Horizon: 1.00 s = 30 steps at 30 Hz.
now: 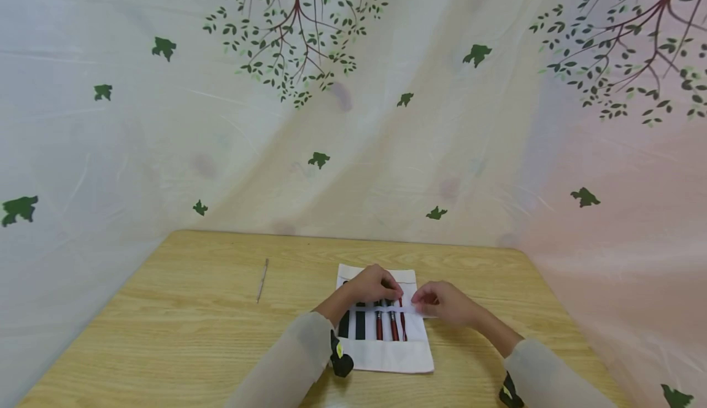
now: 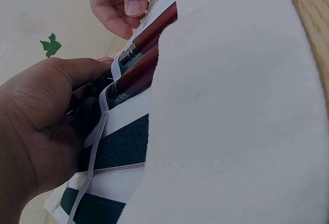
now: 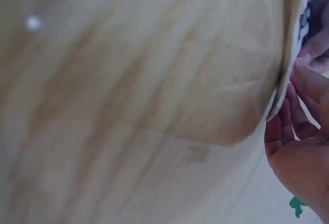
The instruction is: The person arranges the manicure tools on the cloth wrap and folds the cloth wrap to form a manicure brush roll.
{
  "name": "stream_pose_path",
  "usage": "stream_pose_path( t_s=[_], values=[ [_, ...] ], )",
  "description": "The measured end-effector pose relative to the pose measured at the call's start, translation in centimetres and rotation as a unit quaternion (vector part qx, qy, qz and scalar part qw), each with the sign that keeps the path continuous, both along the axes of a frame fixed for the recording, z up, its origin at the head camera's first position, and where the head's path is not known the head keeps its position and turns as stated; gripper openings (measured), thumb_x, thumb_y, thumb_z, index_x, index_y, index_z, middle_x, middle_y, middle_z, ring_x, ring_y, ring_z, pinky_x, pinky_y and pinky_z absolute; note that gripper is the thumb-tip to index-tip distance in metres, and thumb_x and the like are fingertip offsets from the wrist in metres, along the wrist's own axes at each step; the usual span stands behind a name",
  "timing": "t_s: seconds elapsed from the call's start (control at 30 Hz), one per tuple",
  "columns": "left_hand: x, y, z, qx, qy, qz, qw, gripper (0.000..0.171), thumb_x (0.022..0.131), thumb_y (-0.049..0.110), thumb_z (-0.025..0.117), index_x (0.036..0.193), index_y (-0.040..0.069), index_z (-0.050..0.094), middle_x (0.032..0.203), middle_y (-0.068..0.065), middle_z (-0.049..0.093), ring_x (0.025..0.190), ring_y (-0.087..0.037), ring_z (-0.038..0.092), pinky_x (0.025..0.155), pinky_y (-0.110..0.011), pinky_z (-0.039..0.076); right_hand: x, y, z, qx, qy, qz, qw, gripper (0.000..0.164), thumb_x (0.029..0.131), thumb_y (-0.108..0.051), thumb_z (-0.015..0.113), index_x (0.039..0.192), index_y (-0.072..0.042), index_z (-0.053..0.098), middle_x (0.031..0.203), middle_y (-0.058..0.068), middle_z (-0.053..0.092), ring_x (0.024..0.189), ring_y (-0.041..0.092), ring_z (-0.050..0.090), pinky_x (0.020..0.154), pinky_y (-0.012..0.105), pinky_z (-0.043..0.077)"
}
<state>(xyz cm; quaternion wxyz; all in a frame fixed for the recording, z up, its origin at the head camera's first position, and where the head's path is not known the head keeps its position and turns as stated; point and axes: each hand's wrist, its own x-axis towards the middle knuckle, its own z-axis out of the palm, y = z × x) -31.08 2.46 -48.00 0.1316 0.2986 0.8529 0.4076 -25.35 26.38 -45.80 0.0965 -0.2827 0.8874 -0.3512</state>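
Note:
A white cloth tool roll (image 1: 386, 357) lies unrolled on the table, with a pale elastic band (image 2: 97, 141) across its tools. My left hand (image 1: 371, 284) reaches over the roll, thumb and fingertips pinching the top of a thin red-handled tool (image 1: 404, 325) at its right side. At the roll's right edge my right hand (image 1: 446, 302) pinches the elastic band, which sticks out past the cloth. Two thicker tools with dark red handles (image 2: 154, 29) and metal collars sit under the band. Dark flat strips (image 2: 121, 142) lie left of them. The left fingertips are partly hidden in the wrist view.
A thin pale stick-like tool (image 1: 262, 280) lies apart on the wooden table (image 1: 182, 322), left of the roll. A light curtain (image 1: 375, 199) printed with leaves and branches hangs behind the table and along its sides.

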Motion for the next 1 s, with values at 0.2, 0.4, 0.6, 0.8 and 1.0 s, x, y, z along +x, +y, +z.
stream_pose_path(
  t_s=[0.2, 0.4, 0.6, 0.8, 1.0],
  values=[
    [0.1, 0.0, 0.1, 0.001, -0.001, -0.001, 1.0, 0.007, 0.095, 0.019, 0.076, 0.094, 0.016, 0.083, 0.086, 0.01, 0.074, 0.074, -0.002, 0.06, 0.069, -0.022, 0.049, 0.8, 0.2, -0.8, -0.017, 0.062, 0.008, 0.998, 0.009, 0.095, -0.007, 0.072, 0.103, -0.003, 0.074, 0.093, -0.001, 0.067, 0.08, 0.005, 0.058, 0.069, 0.025, 0.051],
    [-0.1, 0.0, -0.1, 0.007, 0.008, -0.009, 0.9999, 0.007, 0.095, 0.017, 0.076, 0.094, 0.015, 0.083, 0.087, 0.009, 0.075, 0.074, -0.001, 0.061, 0.068, -0.022, 0.049, 1.2, 0.0, -1.1, -0.011, 0.066, -0.006, 0.998, 0.008, 0.094, -0.005, 0.073, 0.101, -0.003, 0.075, 0.092, 0.0, 0.065, 0.076, 0.005, 0.058, 0.064, 0.024, 0.051],
    [-0.2, 0.0, -0.4, 0.008, 0.007, -0.013, 0.9999, 0.008, 0.095, 0.018, 0.075, 0.094, 0.016, 0.083, 0.087, 0.01, 0.075, 0.075, -0.001, 0.061, 0.069, -0.022, 0.05, 1.4, -0.5, -1.2, 0.007, 0.077, -0.021, 0.997, 0.005, 0.093, -0.005, 0.074, 0.097, -0.006, 0.075, 0.088, -0.002, 0.061, 0.077, 0.006, 0.054, 0.066, 0.025, 0.049],
    [-0.2, -0.1, -0.4, 0.008, 0.002, -0.009, 0.9999, 0.008, 0.095, 0.019, 0.075, 0.095, 0.016, 0.083, 0.087, 0.011, 0.074, 0.075, -0.001, 0.062, 0.069, -0.022, 0.05, 1.3, -0.7, -1.3, 0.0, 0.06, -0.019, 0.998, 0.007, 0.096, -0.004, 0.069, 0.091, -0.009, 0.068, 0.076, -0.005, 0.056, 0.069, 0.004, 0.05, 0.06, 0.023, 0.044],
    [-0.1, -0.1, -0.3, 0.01, -0.005, -0.005, 0.9999, 0.008, 0.095, 0.018, 0.075, 0.094, 0.016, 0.083, 0.086, 0.012, 0.074, 0.074, -0.002, 0.061, 0.069, -0.022, 0.05, 0.9, -0.6, -1.1, -0.013, 0.001, 0.0, 1.0, 0.009, 0.102, -0.004, 0.059, 0.095, -0.005, 0.064, 0.077, -0.002, 0.056, 0.07, 0.006, 0.05, 0.062, 0.023, 0.043]
  ],
)
